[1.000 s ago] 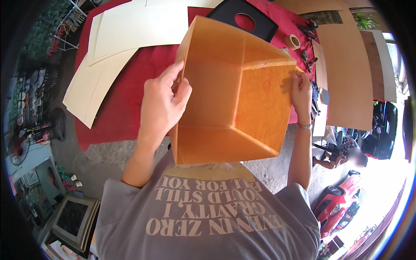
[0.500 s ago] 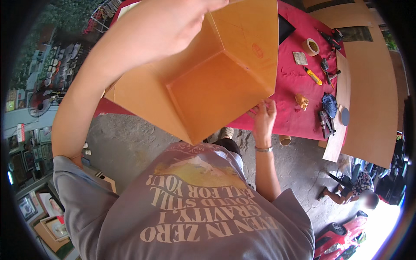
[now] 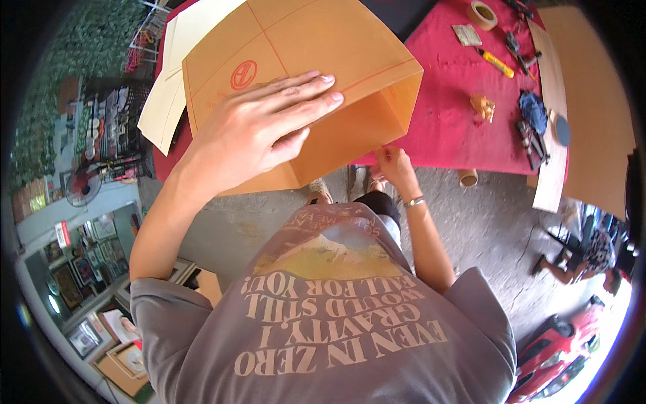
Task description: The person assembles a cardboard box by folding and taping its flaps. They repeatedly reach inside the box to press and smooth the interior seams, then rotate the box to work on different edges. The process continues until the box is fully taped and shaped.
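One box (image 3: pixel 323 40), brown, tilted, mouth turned toward the person, over the near edge of the red-covered table (image 3: pixel 451 135). Cannot tell whether it rests there. Red lines and a round red mark on its outer face.

On the table, to the box's right: one roll of tape (image 3: pixel 479 23), one small grey square (image 3: pixel 466 35), one yellow tool (image 3: pixel 496 63), one crumpled brown scrap (image 3: pixel 482 107), one blue cloth (image 3: pixel 533 112). One wood strip (image 3: pixel 550 178) along the right edge, one dark disc (image 3: pixel 562 130) by it. One tube (image 3: pixel 468 178) below the table's near edge. Pale sheets (image 3: pixel 195 34), at least two, beyond the box (which hides part of them).

Left hand (image 3: pixel 262 124): laid across the box's outer face, fingers long and nearly straight, thumb apart, near the mouth; it covers part of both. Right hand (image 3: pixel 398 172): fingers bent, at the box's lower right edge (cannot tell whether they pinch it).
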Demonstrator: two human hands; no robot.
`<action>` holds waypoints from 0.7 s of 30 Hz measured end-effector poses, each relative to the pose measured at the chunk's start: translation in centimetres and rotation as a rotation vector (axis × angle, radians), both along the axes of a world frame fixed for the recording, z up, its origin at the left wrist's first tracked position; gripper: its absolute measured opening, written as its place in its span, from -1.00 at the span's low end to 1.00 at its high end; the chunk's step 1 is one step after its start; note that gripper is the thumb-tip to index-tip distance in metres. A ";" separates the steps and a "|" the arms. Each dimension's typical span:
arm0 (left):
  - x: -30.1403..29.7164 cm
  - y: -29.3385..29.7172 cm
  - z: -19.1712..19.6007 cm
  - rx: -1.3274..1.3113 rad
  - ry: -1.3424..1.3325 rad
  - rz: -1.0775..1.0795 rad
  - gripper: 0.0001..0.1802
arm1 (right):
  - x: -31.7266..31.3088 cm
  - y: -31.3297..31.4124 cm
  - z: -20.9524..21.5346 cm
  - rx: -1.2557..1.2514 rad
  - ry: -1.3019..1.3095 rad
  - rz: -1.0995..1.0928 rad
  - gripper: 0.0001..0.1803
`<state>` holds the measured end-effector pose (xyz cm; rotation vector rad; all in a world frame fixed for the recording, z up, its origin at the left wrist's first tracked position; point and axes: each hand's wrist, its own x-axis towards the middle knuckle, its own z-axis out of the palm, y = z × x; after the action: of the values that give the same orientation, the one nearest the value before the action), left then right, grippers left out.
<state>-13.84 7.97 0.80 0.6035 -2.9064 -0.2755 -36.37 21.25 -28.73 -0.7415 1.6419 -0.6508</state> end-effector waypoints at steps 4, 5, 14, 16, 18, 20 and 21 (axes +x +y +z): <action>0.0 0.2 -1.4 0.093 -0.006 -0.115 -0.36 | 0.8 1.1 0.9 -0.306 0.295 0.225 -0.64; -0.1 0.1 -1.9 0.114 -0.001 -0.147 -0.36 | 1.6 1.1 1.1 -0.382 0.408 0.247 -0.70; 0.7 3.8 -5.1 -0.034 0.080 -0.351 -0.41 | 12.6 3.8 0.5 -0.501 0.368 -0.151 -0.73; 0.9 3.9 -5.1 -0.024 0.111 -0.412 -0.42 | 14.9 5.3 0.0 -0.468 0.355 -0.318 -0.76; 1.3 3.6 -5.4 0.026 0.107 -0.441 -0.42 | 16.4 6.8 -0.4 -0.470 0.352 -0.432 -0.77; 2.4 2.5 -5.4 0.046 0.020 -0.406 -0.46 | 16.9 7.7 -0.7 -0.457 0.346 -0.482 -0.77; 3.7 2.2 -5.2 0.064 -0.016 -0.360 -0.41 | 16.9 7.8 -0.9 -0.466 0.306 -0.504 -0.81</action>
<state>-10.10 10.19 -4.40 0.0847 -3.0164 -0.4100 -19.52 29.02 -29.65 -0.7855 2.0079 -1.3672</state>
